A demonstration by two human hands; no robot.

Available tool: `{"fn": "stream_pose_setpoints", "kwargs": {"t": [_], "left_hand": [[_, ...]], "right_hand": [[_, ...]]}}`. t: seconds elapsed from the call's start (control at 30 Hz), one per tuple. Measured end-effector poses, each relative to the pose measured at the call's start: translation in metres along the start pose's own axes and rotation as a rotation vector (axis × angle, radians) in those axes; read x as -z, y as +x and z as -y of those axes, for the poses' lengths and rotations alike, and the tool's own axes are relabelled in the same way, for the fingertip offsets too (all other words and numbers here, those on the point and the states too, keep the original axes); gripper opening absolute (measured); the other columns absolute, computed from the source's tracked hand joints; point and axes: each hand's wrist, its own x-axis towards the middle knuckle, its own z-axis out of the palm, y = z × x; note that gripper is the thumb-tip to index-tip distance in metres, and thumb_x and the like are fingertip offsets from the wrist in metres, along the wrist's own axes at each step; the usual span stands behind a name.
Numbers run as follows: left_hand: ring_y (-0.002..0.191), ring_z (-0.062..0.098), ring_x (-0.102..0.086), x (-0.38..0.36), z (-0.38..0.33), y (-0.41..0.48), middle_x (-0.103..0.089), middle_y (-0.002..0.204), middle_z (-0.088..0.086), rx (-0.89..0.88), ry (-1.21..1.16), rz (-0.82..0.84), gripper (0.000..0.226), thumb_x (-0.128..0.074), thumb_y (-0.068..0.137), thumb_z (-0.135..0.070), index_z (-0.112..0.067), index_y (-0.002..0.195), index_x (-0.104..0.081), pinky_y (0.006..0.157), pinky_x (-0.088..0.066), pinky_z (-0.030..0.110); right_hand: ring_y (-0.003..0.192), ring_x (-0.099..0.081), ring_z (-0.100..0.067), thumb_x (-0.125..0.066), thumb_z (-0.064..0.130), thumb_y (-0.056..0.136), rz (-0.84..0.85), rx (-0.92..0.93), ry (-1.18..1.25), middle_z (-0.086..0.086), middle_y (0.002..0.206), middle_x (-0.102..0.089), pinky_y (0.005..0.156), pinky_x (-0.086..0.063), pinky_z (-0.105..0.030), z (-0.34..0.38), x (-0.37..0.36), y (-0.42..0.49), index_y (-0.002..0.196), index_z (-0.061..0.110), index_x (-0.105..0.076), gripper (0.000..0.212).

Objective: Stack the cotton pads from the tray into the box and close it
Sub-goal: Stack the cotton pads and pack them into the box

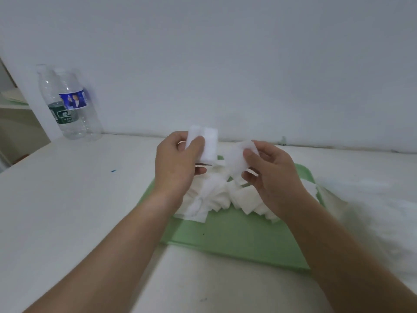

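The head view is the only one, and some parts of it are not easy to read. At three o'clock from the tray [237,241] there is a white mass [372,199] so blurred that I cannot tell what it is, and it covers the right corner of the tray. Both forearms are cut off by the lower edge of the picture, and the left hand [178,164] and right hand [272,177] hide the far part of the tray. The tray is pale green, smooth and flat with a low rim, and it lies on a white matte table [67,211]. On it rests a loose pile of cotton pads [209,197], white, soft and square, overlapping without order. The left hand holds a small stack of pads [208,143] above the far edge of the tray, at about eleven o'clock from the pile; the thumb presses on the front face and the curled fingers support it from behind. The right hand pinches a single pad [237,160] between thumb and forefinger, thin and a little bent, just beside the stack at its four o'clock; whether the two touch I cannot tell. At ten o'clock in the picture two clear plastic bottles [74,105] with labels stand against the grey wall [225,53]. A small blue speck [113,171] lies on the table at nine o'clock from the hands.
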Motion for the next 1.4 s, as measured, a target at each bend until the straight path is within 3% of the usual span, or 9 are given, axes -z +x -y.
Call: {"fn": "stream_pose_setpoints", "kwargs": {"t": [0.13, 0.3, 0.7, 0.83, 0.93, 1.03, 1.17, 1.27, 1.4], "left_hand": [[0.067, 0.025, -0.074, 0.004, 0.019, -0.009, -0.075, 0.077, 0.005, -0.047, 0.039, 0.091, 0.007, -0.069, 0.094, -0.013, -0.012, 0.100, -0.071, 0.052, -0.058, 0.031], [0.066, 0.020, -0.071, 0.010, 0.028, -0.010, -0.075, 0.077, 0.011, -0.042, 0.008, 0.118, 0.006, -0.071, 0.092, -0.011, -0.014, 0.095, -0.075, 0.050, -0.056, 0.027], [0.068, 0.011, -0.072, 0.010, 0.023, -0.017, -0.078, 0.078, 0.001, -0.060, -0.027, 0.303, 0.015, -0.061, 0.099, -0.012, -0.013, 0.097, -0.075, 0.054, -0.057, 0.025], [0.065, 0.011, -0.068, 0.009, 0.021, -0.016, -0.068, 0.066, -0.006, 0.024, -0.061, 0.323, 0.039, -0.054, 0.102, -0.026, -0.018, 0.072, -0.076, 0.055, -0.061, 0.031], [0.075, 0.015, -0.073, 0.013, 0.023, -0.013, -0.074, 0.077, -0.003, -0.013, -0.009, 0.395, 0.026, -0.065, 0.091, -0.034, -0.011, 0.090, -0.077, 0.061, -0.062, 0.034], [0.073, 0.016, -0.073, 0.019, 0.026, -0.005, -0.076, 0.079, 0.001, -0.105, 0.030, 0.253, 0.009, -0.069, 0.094, -0.015, -0.009, 0.099, -0.073, 0.057, -0.060, 0.029], [0.052, 0.016, -0.065, 0.030, 0.029, 0.011, -0.066, 0.069, -0.001, -0.079, -0.030, -0.127, 0.012, -0.056, 0.101, -0.021, -0.011, 0.099, -0.063, 0.046, -0.049, 0.027], [0.047, 0.015, -0.055, 0.035, 0.035, 0.018, -0.063, 0.073, 0.006, -0.103, -0.058, -0.238, 0.015, -0.050, 0.102, -0.027, -0.017, 0.092, -0.056, 0.052, -0.041, 0.032], [0.047, 0.017, -0.050, 0.034, 0.038, 0.020, -0.061, 0.075, 0.007, -0.130, -0.071, -0.270, 0.018, -0.049, 0.103, -0.030, -0.023, 0.086, -0.051, 0.055, -0.039, 0.033]], "right_hand": [[0.092, -0.072, -0.024, -0.075, 0.012, 0.073, 0.037, -0.006, 0.189, -0.015, 0.100, -0.076, 0.085, -0.060, -0.037, 0.006, 0.005, 0.006, 0.107, 0.005, -0.069, 0.035], [0.080, -0.070, -0.029, -0.087, 0.024, 0.050, 0.123, 0.038, 0.069, -0.014, 0.085, -0.073, 0.081, -0.060, -0.043, 0.008, -0.002, 0.006, 0.083, 0.017, -0.075, 0.035], [0.058, -0.064, -0.014, -0.092, 0.011, 0.061, 0.045, 0.129, -0.397, -0.001, 0.072, -0.070, 0.057, -0.054, -0.022, 0.015, -0.015, -0.002, 0.091, 0.009, -0.070, 0.037], [0.056, -0.064, -0.013, -0.093, 0.013, 0.061, 0.029, 0.130, -0.459, 0.002, 0.069, -0.067, 0.057, -0.053, -0.023, 0.011, -0.013, -0.001, 0.088, 0.012, -0.070, 0.036], [0.055, -0.063, -0.014, -0.092, 0.022, 0.066, -0.001, 0.172, -0.496, 0.000, 0.067, -0.066, 0.055, -0.053, -0.025, 0.008, -0.015, -0.001, 0.086, 0.013, -0.069, 0.032], [0.053, -0.062, -0.013, -0.074, 0.035, 0.087, -0.061, 0.181, -0.501, 0.002, 0.063, -0.066, 0.055, -0.049, -0.029, 0.004, -0.016, -0.001, 0.084, 0.011, -0.069, 0.024], [0.056, -0.063, -0.005, -0.063, 0.024, 0.092, -0.078, 0.255, -0.735, 0.009, 0.067, -0.070, 0.060, -0.047, -0.022, -0.007, -0.014, 0.001, 0.080, 0.022, -0.070, 0.014], [0.069, -0.063, 0.000, -0.069, 0.023, 0.087, 0.025, 0.366, -1.030, 0.019, 0.074, -0.068, 0.063, -0.045, -0.015, -0.016, -0.014, -0.001, 0.085, 0.032, -0.069, 0.009], [0.090, -0.055, -0.001, -0.072, 0.026, 0.085, 0.255, 0.446, -1.272, 0.021, 0.095, -0.062, 0.079, -0.042, -0.025, -0.025, -0.018, -0.005, 0.084, 0.039, -0.062, 0.016]]}}
